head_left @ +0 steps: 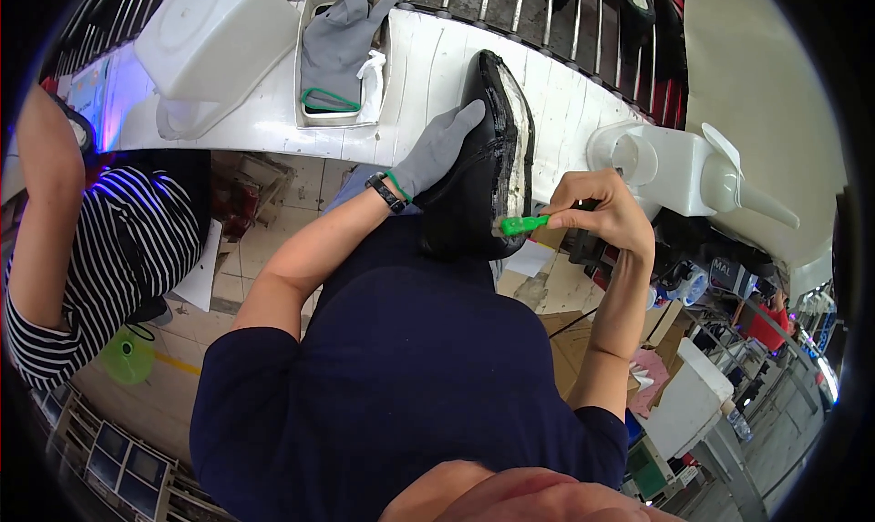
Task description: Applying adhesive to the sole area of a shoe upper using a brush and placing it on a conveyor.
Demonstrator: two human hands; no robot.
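A black shoe (461, 177) without an outsole stands on its side, toe away from me, its pale underside facing right. My left hand (436, 150), in a grey glove with a green cuff edge, grips it from the left, thumb over the upper. The rim around the underside looks wet and shiny. My bare right hand (597, 207) pinches a small green-handled brush (527, 223) between thumb and fingers. Its tip lies against the underside's near end, by the heel. The palm side of my left hand is partly hidden.
A white worktable (437, 52) runs ahead of me, with a roller conveyor (510, 11) behind. On it stand a white box (375, 98) holding a grey glove (337, 52), a large white container (219, 39), and a white spouted bottle (693, 171) at right. A person in a striped top (118, 239) is at left.
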